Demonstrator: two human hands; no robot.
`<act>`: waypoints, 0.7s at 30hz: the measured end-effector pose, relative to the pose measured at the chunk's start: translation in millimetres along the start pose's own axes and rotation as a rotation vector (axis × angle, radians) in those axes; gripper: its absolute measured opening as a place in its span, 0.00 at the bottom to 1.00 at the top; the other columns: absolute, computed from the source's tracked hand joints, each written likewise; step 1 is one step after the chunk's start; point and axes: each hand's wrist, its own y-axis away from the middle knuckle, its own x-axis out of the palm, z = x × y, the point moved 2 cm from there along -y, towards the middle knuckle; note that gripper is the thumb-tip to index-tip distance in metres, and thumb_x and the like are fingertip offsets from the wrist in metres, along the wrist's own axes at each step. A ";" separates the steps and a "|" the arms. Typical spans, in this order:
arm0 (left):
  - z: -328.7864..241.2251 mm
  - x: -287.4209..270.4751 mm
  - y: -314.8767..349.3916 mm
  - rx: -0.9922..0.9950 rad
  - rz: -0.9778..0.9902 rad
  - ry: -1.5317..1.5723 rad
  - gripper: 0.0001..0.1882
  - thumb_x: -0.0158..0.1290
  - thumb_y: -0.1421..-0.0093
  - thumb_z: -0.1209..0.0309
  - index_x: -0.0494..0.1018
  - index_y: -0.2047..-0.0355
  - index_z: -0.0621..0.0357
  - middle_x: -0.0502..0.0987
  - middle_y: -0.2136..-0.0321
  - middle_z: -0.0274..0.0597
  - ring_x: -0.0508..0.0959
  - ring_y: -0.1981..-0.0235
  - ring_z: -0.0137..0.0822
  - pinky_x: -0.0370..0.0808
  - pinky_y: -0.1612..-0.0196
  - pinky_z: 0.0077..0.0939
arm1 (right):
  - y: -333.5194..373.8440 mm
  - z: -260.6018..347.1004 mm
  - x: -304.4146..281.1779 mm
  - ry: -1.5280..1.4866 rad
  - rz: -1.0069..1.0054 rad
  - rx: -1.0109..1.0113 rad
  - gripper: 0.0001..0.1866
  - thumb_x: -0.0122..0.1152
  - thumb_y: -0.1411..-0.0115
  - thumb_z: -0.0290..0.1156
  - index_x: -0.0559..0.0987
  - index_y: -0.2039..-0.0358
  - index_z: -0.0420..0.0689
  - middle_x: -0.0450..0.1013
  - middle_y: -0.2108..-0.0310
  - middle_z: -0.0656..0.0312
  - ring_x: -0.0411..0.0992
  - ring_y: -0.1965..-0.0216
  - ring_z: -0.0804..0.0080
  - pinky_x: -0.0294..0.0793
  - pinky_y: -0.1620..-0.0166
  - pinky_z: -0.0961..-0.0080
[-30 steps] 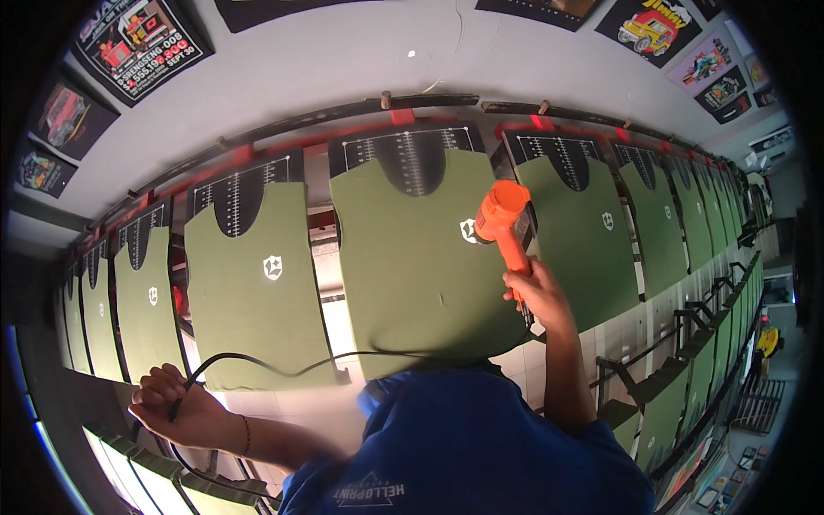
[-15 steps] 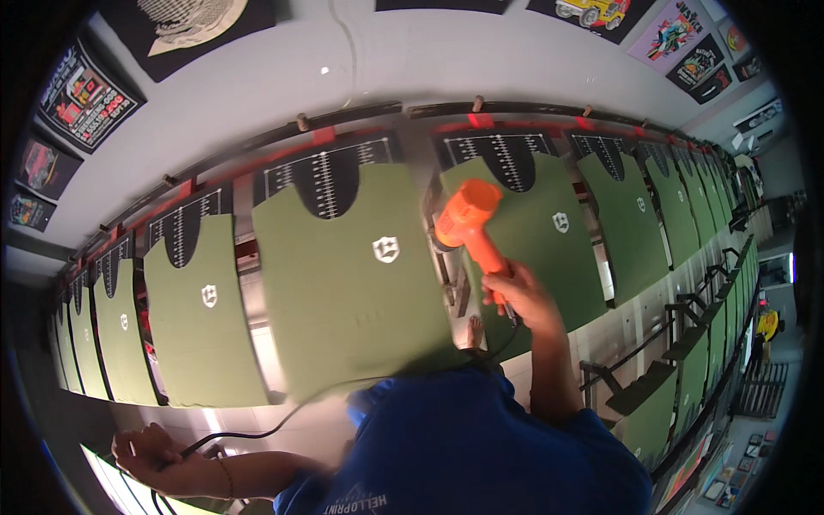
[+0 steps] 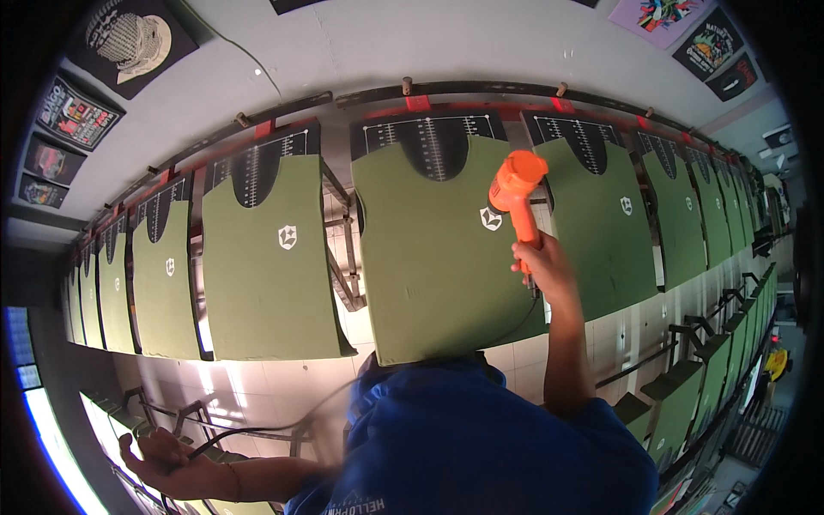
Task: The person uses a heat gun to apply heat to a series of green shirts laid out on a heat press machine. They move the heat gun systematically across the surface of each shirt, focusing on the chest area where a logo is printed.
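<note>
My right hand (image 3: pixel 548 266) is wrapped round the handle of an orange hair dryer (image 3: pixel 518 197). The dryer hangs over a green T-shirt (image 3: pixel 421 257) stretched on a black board, its dark nozzle close to the white shield print (image 3: pixel 490 220) on the chest. From the handle a black power cord (image 3: pixel 249 429) runs down past my blue shirt to the lower left. There my left hand (image 3: pixel 163 459) has its fingers curled about the cord, away from the shirts.
More green shirts on boards with ruler marks stand in a row to the left (image 3: pixel 266 275) and right (image 3: pixel 601 232). A metal rail (image 3: pixel 481 87) runs behind them along the wall. Another row of boards (image 3: pixel 678 386) lies at the right, with metal brackets sticking out.
I have moved right along the row, so the boards appear shifted left. The dryer has gone from a gap's edge to the print of the following shirt. Both hands keep their holds.
</note>
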 end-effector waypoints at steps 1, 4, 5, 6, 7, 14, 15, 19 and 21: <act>-3.8 -0.9 4.2 -0.002 0.004 0.010 0.21 0.37 0.32 0.62 0.68 0.53 0.70 0.53 0.89 0.31 0.49 0.87 0.22 0.49 0.82 0.16 | -2.7 -1.2 -4.6 -0.022 -0.010 0.039 0.14 0.59 0.44 0.38 0.74 0.65 0.39 0.72 0.74 0.64 0.74 0.75 0.77 0.70 0.79 0.80; -8.2 -4.2 10.0 -0.032 0.029 0.072 0.21 0.37 0.31 0.61 0.68 0.54 0.70 0.54 0.89 0.31 0.50 0.88 0.21 0.48 0.82 0.16 | -8.7 -3.1 -8.6 -0.109 -0.001 0.086 0.14 0.58 0.43 0.37 0.73 0.65 0.38 0.71 0.74 0.65 0.74 0.75 0.78 0.70 0.80 0.80; -6.8 -5.0 11.5 -0.055 0.039 0.119 0.21 0.37 0.31 0.60 0.68 0.54 0.69 0.54 0.89 0.31 0.50 0.88 0.21 0.48 0.83 0.16 | -9.3 -2.9 -7.7 -0.073 0.032 0.069 0.14 0.58 0.43 0.37 0.73 0.65 0.38 0.71 0.74 0.65 0.74 0.75 0.78 0.70 0.80 0.80; -4.6 -6.4 13.5 -0.099 0.015 0.199 0.21 0.37 0.31 0.60 0.68 0.55 0.69 0.54 0.89 0.31 0.50 0.88 0.21 0.48 0.83 0.16 | -10.0 -2.4 -7.6 -0.037 0.033 0.039 0.14 0.58 0.43 0.37 0.73 0.65 0.38 0.71 0.74 0.64 0.74 0.75 0.78 0.70 0.80 0.80; -2.5 -5.9 16.0 -0.078 0.064 0.176 0.21 0.38 0.31 0.60 0.68 0.55 0.69 0.54 0.89 0.31 0.50 0.88 0.21 0.48 0.83 0.16 | -10.3 -1.9 -6.6 -0.016 0.086 0.009 0.14 0.58 0.43 0.37 0.73 0.64 0.38 0.71 0.74 0.64 0.74 0.75 0.77 0.70 0.80 0.79; 13.1 5.4 26.7 -0.109 0.130 0.302 0.21 0.38 0.31 0.59 0.69 0.58 0.69 0.55 0.89 0.30 0.50 0.89 0.20 0.48 0.83 0.16 | -11.7 -4.3 -14.7 -0.017 0.069 0.011 0.14 0.58 0.43 0.37 0.73 0.64 0.37 0.70 0.75 0.65 0.74 0.75 0.78 0.70 0.80 0.79; 15.2 8.3 27.5 -0.112 0.117 0.284 0.21 0.38 0.31 0.60 0.69 0.58 0.69 0.55 0.89 0.30 0.50 0.89 0.20 0.48 0.83 0.16 | -11.8 -5.0 -16.5 -0.044 0.027 0.040 0.14 0.58 0.43 0.37 0.73 0.65 0.38 0.70 0.75 0.65 0.74 0.75 0.77 0.70 0.79 0.79; 20.9 16.3 31.1 -0.090 0.118 0.272 0.21 0.37 0.31 0.59 0.70 0.59 0.68 0.55 0.89 0.30 0.49 0.89 0.20 0.49 0.82 0.16 | -11.5 -6.1 -19.0 -0.013 -0.010 0.057 0.13 0.58 0.44 0.37 0.74 0.65 0.39 0.71 0.75 0.65 0.74 0.75 0.77 0.70 0.79 0.79; 22.5 18.3 29.4 -0.049 0.128 0.287 0.21 0.38 0.31 0.59 0.70 0.59 0.68 0.54 0.90 0.31 0.48 0.89 0.21 0.49 0.81 0.16 | -10.6 -6.2 -18.4 0.011 -0.010 0.061 0.13 0.58 0.44 0.37 0.74 0.66 0.39 0.71 0.75 0.65 0.74 0.75 0.77 0.70 0.79 0.79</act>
